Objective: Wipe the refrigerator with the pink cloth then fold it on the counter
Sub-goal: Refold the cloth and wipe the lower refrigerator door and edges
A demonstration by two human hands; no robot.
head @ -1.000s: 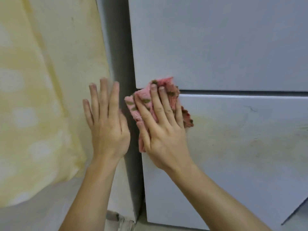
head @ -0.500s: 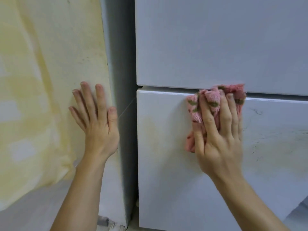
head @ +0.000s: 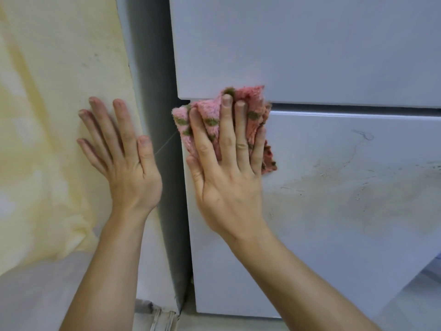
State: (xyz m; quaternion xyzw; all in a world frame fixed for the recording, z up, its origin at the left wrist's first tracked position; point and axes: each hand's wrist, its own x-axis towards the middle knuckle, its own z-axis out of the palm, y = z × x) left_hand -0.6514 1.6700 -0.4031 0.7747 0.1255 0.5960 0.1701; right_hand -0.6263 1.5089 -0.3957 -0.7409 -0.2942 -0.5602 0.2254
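Observation:
A white refrigerator (head: 334, 56) fills the right of the head view, with an upper door and a stained lower door (head: 346, 199). My right hand (head: 226, 177) presses a bunched pink cloth (head: 251, 96) with green spots flat against the top left corner of the lower door, over the gap between the doors. My left hand (head: 126, 163) lies flat with fingers spread on the yellowish wall beside the refrigerator, holding nothing.
A yellow-stained wall (head: 47, 115) stands to the left. The grey side panel of the refrigerator (head: 152, 68) runs between the wall and the doors. Floor shows at the bottom (head: 167, 321).
My right hand slid the cloth right along the top of the lower door, then back left to its corner. My left hand stayed on the wall, shifting slightly.

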